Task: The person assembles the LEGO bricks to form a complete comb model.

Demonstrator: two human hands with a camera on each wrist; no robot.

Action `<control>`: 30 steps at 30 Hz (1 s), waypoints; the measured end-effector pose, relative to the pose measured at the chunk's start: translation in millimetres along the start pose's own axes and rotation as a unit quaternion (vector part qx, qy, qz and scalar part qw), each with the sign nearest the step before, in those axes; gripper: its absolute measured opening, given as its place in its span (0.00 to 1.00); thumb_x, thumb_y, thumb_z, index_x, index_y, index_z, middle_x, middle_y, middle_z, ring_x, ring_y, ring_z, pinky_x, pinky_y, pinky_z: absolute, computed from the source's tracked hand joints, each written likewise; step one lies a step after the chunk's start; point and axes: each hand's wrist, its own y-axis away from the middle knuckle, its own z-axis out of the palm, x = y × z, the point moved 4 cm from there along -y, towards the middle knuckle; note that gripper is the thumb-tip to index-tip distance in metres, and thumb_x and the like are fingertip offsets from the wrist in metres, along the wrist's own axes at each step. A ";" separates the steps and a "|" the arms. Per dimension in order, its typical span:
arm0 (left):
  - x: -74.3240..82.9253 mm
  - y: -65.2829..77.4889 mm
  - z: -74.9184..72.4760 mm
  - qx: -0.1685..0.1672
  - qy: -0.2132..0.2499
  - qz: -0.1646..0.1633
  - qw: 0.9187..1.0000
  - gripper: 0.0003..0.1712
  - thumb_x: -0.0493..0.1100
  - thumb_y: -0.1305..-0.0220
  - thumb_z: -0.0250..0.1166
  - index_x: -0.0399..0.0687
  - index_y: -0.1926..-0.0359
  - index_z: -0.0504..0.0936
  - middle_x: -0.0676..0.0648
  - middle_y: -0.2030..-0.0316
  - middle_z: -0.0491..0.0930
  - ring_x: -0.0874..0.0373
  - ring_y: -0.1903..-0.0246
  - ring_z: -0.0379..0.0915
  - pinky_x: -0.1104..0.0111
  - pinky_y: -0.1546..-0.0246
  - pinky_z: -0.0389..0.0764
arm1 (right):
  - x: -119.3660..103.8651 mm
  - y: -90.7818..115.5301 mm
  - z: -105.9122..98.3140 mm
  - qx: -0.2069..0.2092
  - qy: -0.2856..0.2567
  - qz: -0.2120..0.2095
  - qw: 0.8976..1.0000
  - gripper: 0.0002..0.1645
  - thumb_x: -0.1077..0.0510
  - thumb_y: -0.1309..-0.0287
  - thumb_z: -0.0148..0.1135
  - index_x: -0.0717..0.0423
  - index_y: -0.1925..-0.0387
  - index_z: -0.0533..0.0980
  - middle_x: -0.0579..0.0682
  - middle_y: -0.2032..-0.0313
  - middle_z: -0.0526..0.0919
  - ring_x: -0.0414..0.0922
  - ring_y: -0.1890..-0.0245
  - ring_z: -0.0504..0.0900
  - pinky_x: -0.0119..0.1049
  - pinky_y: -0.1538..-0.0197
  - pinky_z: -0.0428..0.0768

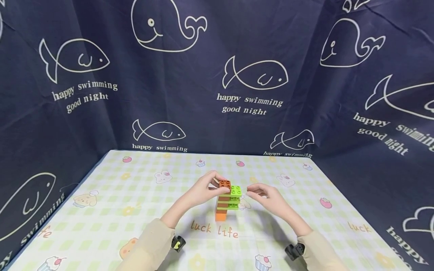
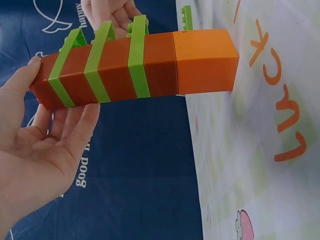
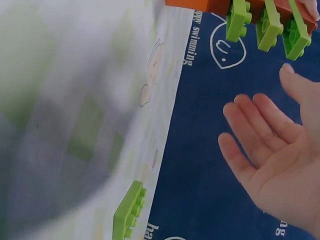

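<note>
A tower of toy building blocks stands upright on the tablecloth. Its base is an orange block (image 1: 220, 215); above it reddish-brown blocks (image 2: 162, 62) alternate with three green plates (image 3: 239, 21) that jut out to the right. My left hand (image 1: 203, 191) grips the top brown block (image 1: 224, 184), thumb on one side and fingers on the other. Just right of the jutting plates, my right hand (image 1: 268, 198) is held with fingers loosely extended and nothing in it. The right wrist view shows its palm and a gap between its fingertips and the plates.
A loose green studded piece (image 3: 129, 212) lies on the table, low in the right wrist view. The checked tablecloth (image 1: 101, 229) bears printed pictures and lettering. Dark blue fabric (image 1: 203, 75) with white fish and whale drawings hangs behind and at both sides.
</note>
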 end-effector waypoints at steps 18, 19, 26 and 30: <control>-4.6 0.8 0.6 -0.007 0.010 0.012 1.000 0.15 0.47 0.40 0.65 0.47 0.56 0.74 0.47 0.57 0.74 0.60 0.62 0.73 0.72 0.57 0.78 | 32.1 -5.5 -24.7 0.084 0.092 0.023 0.992 0.17 0.54 0.42 0.63 0.63 0.57 0.78 0.57 0.61 0.85 0.53 0.60 0.82 0.50 0.52 0.79; -4.4 0.8 0.7 -0.007 0.009 0.013 1.000 0.15 0.47 0.40 0.65 0.47 0.56 0.74 0.48 0.57 0.74 0.60 0.62 0.73 0.72 0.57 0.78 | 33.3 -5.6 -25.7 0.081 0.093 0.028 0.992 0.17 0.54 0.42 0.63 0.63 0.56 0.78 0.57 0.61 0.85 0.53 0.59 0.82 0.50 0.52 0.79; -4.0 0.6 1.1 -0.006 0.015 0.013 1.000 0.15 0.46 0.39 0.65 0.46 0.56 0.73 0.47 0.57 0.74 0.60 0.63 0.73 0.72 0.58 0.78 | 43.2 -6.1 -29.1 0.071 0.108 0.050 0.990 0.19 0.56 0.42 0.62 0.67 0.55 0.77 0.60 0.62 0.84 0.55 0.61 0.82 0.50 0.53 0.79; -5.1 1.0 1.0 -0.006 0.015 0.008 1.000 0.15 0.47 0.40 0.65 0.46 0.56 0.73 0.47 0.57 0.74 0.60 0.63 0.73 0.73 0.58 0.78 | 48.9 -6.5 -30.3 0.069 0.131 0.059 0.987 0.17 0.60 0.42 0.61 0.70 0.56 0.76 0.62 0.64 0.84 0.55 0.64 0.83 0.49 0.56 0.80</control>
